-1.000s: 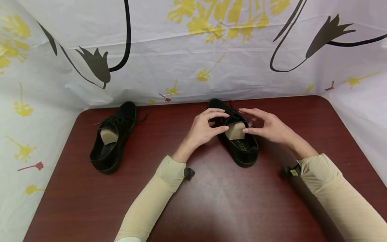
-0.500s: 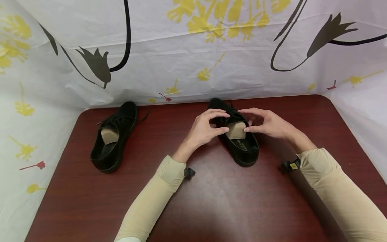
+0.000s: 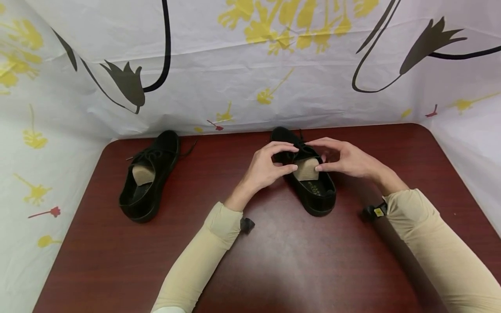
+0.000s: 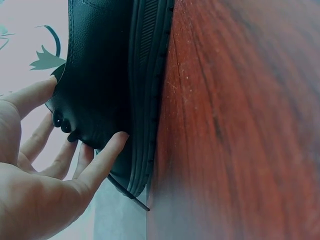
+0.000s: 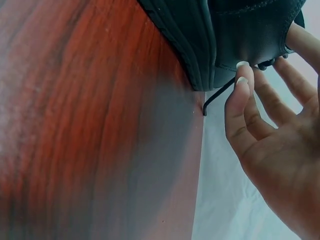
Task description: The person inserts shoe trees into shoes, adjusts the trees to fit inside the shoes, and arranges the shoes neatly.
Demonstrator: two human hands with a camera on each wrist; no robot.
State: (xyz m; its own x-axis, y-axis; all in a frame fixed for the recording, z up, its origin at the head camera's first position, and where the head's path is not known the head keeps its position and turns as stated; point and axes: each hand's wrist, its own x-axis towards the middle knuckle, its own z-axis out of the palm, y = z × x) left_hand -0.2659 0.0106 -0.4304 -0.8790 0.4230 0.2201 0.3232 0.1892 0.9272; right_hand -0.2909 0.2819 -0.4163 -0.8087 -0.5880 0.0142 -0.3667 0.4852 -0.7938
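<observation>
A black lace-up shoe (image 3: 316,202) sits at the back right-centre of the table, toe toward the wall. Its tan tongue lining (image 3: 307,169) and lettered insole show in the opening. My left hand (image 3: 266,164) is at its left side, fingers spread in a loose curve. In the left wrist view the thumb touches the opening's edge, with fingertips by the laces and the upper's side. From the right, my right hand (image 3: 352,161) mirrors it, thumb at the opening's edge and fingers by the laces (image 5: 266,64), two fingertips against the shoe's side. Wide gaps remain between thumbs and fingers.
A matching black shoe (image 3: 137,208) stands at the left, with a lace end (image 3: 189,148) lying on the table. The reddish wooden table (image 3: 297,269) meets a white patterned sheet (image 3: 235,91) at the back and sides. Dark wrist cameras (image 3: 247,225) hang under both cuffs.
My right hand has shifted slightly left, its fingertips now closer to the laces. My left hand has stayed almost still. Neither shoe has moved noticeably on the table.
</observation>
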